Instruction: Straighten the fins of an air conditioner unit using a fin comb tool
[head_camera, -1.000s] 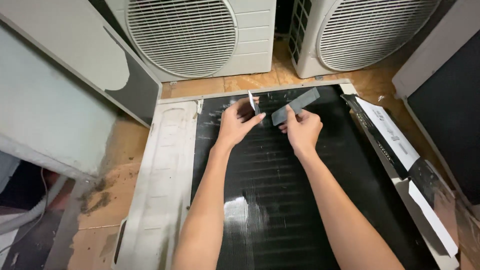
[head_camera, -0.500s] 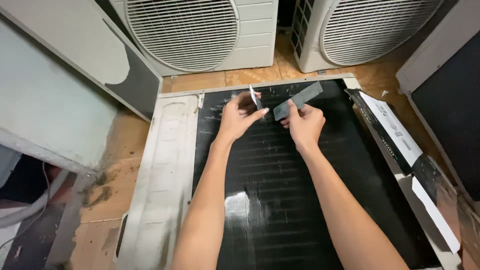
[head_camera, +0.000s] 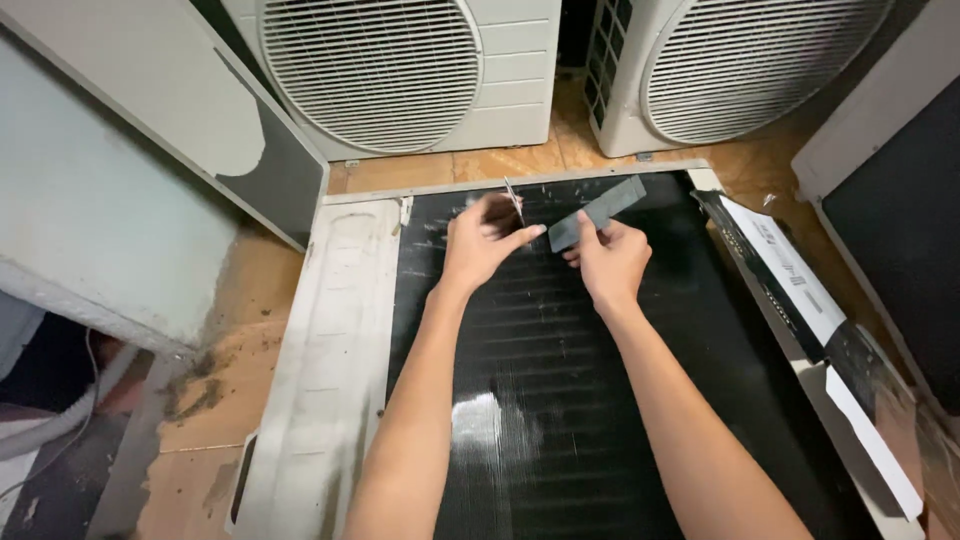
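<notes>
A black finned coil (head_camera: 560, 400) lies flat in a white casing (head_camera: 330, 360) on the floor. Both my hands are over its far end. My left hand (head_camera: 482, 242) has its fingers curled around a small thin metal piece (head_camera: 513, 193) that sticks up, and its thumb reaches toward the right hand. My right hand (head_camera: 612, 262) pinches the near end of a flat grey strip (head_camera: 602, 210), which angles up and to the right above the fins. The two hands almost touch at the strip's lower end.
Two white outdoor units with round fan grilles (head_camera: 370, 70) (head_camera: 760, 60) stand just behind the coil. A pale loose panel (head_camera: 120, 150) leans at the left and a black panel (head_camera: 900, 250) at the right. A labelled side bracket (head_camera: 790, 270) runs along the coil's right edge.
Both hands stay at the coil's far end holding the same pieces. The left fingers have curled in more, and the view has shifted slightly.
</notes>
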